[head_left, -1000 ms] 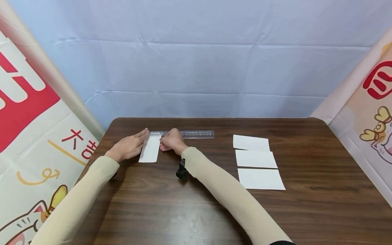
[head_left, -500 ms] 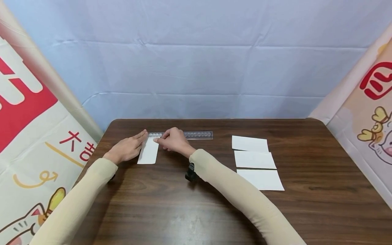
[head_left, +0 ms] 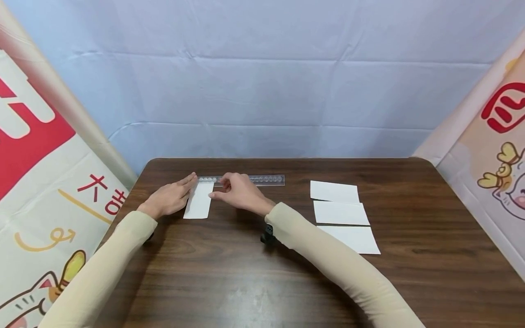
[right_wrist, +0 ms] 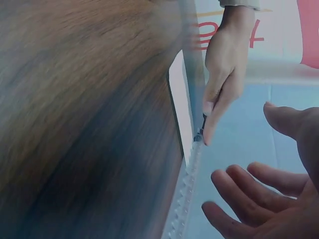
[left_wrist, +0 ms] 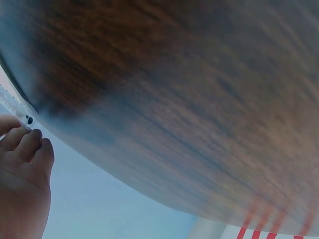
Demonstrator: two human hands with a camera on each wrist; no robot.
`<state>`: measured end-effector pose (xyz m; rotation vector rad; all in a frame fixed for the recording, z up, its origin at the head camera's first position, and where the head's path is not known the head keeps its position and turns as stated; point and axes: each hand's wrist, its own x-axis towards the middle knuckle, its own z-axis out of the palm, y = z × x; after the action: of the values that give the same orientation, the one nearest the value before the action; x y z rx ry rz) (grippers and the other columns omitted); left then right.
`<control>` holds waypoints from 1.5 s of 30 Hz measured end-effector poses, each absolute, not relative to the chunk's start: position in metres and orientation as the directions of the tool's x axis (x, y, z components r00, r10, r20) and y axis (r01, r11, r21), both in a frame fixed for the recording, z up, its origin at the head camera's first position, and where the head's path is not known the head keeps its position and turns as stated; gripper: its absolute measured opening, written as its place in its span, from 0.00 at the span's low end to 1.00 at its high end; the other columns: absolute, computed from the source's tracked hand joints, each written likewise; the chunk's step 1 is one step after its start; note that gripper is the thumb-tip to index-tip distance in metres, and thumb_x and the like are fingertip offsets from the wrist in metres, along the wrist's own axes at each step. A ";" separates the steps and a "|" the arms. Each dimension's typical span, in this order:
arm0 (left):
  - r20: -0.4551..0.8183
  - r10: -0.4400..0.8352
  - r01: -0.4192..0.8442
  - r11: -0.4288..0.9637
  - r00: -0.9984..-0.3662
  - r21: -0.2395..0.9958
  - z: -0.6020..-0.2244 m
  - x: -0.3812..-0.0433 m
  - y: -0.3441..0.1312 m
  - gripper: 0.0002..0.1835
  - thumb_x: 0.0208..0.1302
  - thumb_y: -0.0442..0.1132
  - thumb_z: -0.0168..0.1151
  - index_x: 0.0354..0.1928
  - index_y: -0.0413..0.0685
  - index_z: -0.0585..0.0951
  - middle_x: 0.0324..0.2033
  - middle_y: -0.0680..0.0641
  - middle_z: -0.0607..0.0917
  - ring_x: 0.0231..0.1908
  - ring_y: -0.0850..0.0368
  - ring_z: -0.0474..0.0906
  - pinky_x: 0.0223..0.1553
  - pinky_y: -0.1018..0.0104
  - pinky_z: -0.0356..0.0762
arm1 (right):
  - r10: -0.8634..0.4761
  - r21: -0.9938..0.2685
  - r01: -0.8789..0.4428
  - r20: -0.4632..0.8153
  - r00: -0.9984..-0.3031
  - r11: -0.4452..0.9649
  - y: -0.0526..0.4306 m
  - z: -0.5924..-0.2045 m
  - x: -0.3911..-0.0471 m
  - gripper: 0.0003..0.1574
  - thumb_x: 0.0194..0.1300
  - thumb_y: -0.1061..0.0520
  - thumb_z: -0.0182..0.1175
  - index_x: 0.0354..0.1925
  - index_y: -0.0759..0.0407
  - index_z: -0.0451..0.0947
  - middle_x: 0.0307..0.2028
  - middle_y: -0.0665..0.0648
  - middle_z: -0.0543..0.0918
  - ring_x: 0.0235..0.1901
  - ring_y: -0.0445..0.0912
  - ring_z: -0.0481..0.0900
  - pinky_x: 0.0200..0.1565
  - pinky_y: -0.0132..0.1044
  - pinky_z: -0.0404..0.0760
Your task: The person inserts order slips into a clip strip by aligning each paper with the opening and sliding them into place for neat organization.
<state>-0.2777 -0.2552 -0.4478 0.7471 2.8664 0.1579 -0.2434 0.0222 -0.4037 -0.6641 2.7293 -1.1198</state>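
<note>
A white paper strip (head_left: 199, 201) lies lengthwise on the table, its far end at a clear plastic ruler (head_left: 268, 180). My left hand (head_left: 170, 199) rests at the ruler's left end and along the strip's left edge, fingers extended. Seen in the right wrist view, its fingertips meet the ruler (right_wrist: 182, 199) beside a small dark spot. My right hand (head_left: 243, 193) is at the strip's right edge, in front of the ruler. Its fingers are loosely bent and the thumb stands apart, with nothing held between them. Whether the thumb touches the strip, I cannot tell.
On the right of the brown wooden table (head_left: 229, 273) lie three white paper pieces in a column: a far one (head_left: 334, 191), a middle one (head_left: 341, 213) and a near one (head_left: 358, 239), partly behind the right sleeve. A pale cloth (head_left: 262, 91) hangs behind the table.
My right hand has moved from the strip's far right corner slightly rightward and nearer, and its fingers have parted. The left hand stays in place.
</note>
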 end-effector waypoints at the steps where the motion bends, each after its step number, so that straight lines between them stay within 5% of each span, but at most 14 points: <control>1: -0.139 0.493 0.475 0.868 -0.859 0.145 -0.448 -0.278 -0.256 0.32 0.85 0.43 0.40 0.84 0.39 0.54 0.84 0.36 0.53 0.68 0.33 0.77 0.61 0.37 0.80 | -0.439 -0.680 -0.363 0.066 -0.896 0.637 0.025 -0.403 -0.243 0.36 0.68 0.37 0.71 0.61 0.61 0.83 0.50 0.59 0.88 0.44 0.45 0.84 0.49 0.40 0.85; 15: -0.121 0.510 0.492 0.857 -0.851 0.154 -0.449 -0.279 -0.257 0.31 0.85 0.42 0.41 0.83 0.38 0.55 0.83 0.35 0.53 0.69 0.34 0.77 0.62 0.39 0.80 | -0.450 -0.603 -0.394 0.065 -0.891 0.693 0.079 -0.402 -0.238 0.44 0.68 0.35 0.70 0.68 0.63 0.76 0.64 0.65 0.83 0.65 0.59 0.81 0.65 0.53 0.82; 45: -0.125 0.508 0.491 0.860 -0.853 0.141 -0.449 -0.277 -0.257 0.32 0.85 0.42 0.41 0.83 0.38 0.55 0.84 0.36 0.53 0.69 0.35 0.76 0.61 0.39 0.80 | -0.358 -0.467 -0.327 0.024 -0.933 0.821 0.193 -0.399 -0.231 0.55 0.68 0.34 0.69 0.77 0.67 0.66 0.73 0.68 0.74 0.73 0.64 0.73 0.72 0.61 0.75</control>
<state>-0.2770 -0.2570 -0.4494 0.7777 2.8765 0.1551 -0.2307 0.1928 -0.3991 -0.5532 2.9354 -0.7353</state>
